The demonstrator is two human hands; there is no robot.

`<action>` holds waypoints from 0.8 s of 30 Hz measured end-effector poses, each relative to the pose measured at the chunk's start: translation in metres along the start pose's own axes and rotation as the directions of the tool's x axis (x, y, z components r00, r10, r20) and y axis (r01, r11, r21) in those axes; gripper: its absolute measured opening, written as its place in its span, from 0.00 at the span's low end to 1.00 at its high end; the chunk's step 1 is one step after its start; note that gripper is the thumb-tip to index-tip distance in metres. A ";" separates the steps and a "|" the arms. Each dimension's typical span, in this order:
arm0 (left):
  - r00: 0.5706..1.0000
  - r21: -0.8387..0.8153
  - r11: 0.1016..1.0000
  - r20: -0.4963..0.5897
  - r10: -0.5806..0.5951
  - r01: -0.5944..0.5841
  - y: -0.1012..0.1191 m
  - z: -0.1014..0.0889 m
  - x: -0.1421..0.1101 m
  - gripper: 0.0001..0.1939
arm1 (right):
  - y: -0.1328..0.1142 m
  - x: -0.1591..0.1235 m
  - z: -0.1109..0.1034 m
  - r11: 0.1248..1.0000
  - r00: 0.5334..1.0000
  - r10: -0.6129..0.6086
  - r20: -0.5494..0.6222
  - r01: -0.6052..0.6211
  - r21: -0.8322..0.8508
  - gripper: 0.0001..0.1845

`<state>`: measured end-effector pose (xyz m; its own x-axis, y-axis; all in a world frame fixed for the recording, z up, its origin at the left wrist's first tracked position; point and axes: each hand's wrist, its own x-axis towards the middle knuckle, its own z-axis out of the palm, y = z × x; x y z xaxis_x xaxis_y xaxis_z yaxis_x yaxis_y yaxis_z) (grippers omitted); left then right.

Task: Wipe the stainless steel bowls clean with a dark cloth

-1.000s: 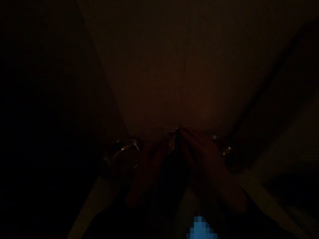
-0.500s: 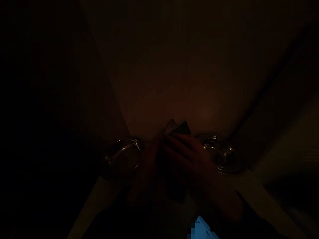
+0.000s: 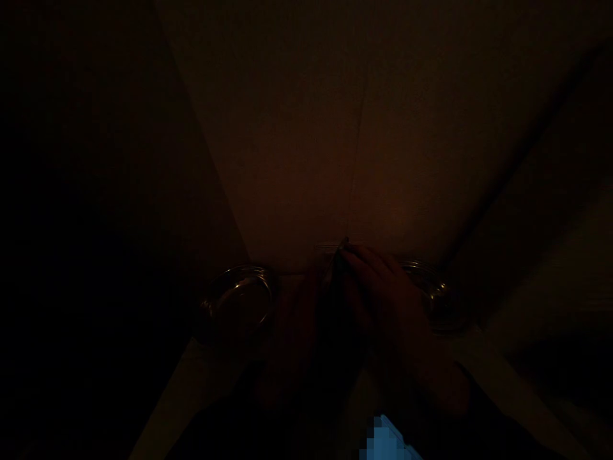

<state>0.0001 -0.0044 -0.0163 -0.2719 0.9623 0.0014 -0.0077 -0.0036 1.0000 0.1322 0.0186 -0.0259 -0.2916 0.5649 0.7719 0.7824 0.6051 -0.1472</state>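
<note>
The scene is very dark. My right hand [image 3: 387, 287] is closed with bent fingers on a dark, thin-edged object [image 3: 341, 250] whose top edge looks greenish; its kind is too dim to make out. Close beside it on the left, my left hand [image 3: 294, 319] is in deep shadow, and its fingers cannot be made out. The lower part of the object disappears into the dark between both hands. To the left of my hands sits a shiny metal bowl [image 3: 239, 284]. A second shiny metal bowl [image 3: 438, 292] stands on the right, partly covered by my right hand.
A pale upright panel [image 3: 297, 191] rises behind the hands, with a darker side panel [image 3: 158, 160] at left. The pale table top [image 3: 175, 390] shows near the front. A blue-lit, partly pixelated thing [image 3: 390, 441] lies at the bottom edge.
Both hands have shifted slightly to the right. The object has turned, so its greenish flat face now shows only as a narrow edge. My right hand covers more of the right bowl.
</note>
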 end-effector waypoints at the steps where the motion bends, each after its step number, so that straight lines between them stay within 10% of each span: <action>1: 1.000 0.030 0.999 -0.022 -0.020 0.021 0.000 0.000 0.000 0.19 | 0.001 0.000 0.000 1.000 1.000 0.001 0.003 -0.001 0.006 0.18; 17: 0.991 0.043 0.994 -0.091 -0.095 0.100 0.008 -0.002 0.002 0.18 | -0.012 -0.005 0.000 0.956 0.958 -0.285 -0.014 0.286 0.066 0.13; 24: 0.984 0.034 0.989 -0.108 -0.141 0.146 0.012 -0.002 -0.001 0.20 | -0.012 -0.006 0.003 0.983 0.983 -0.181 -0.020 0.182 0.025 0.16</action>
<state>-0.0012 -0.0057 -0.0039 -0.3700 0.9183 -0.1408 -0.0147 0.1458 0.9892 0.1227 0.0096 -0.0308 -0.4176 0.4347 0.7979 0.7025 0.7114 -0.0199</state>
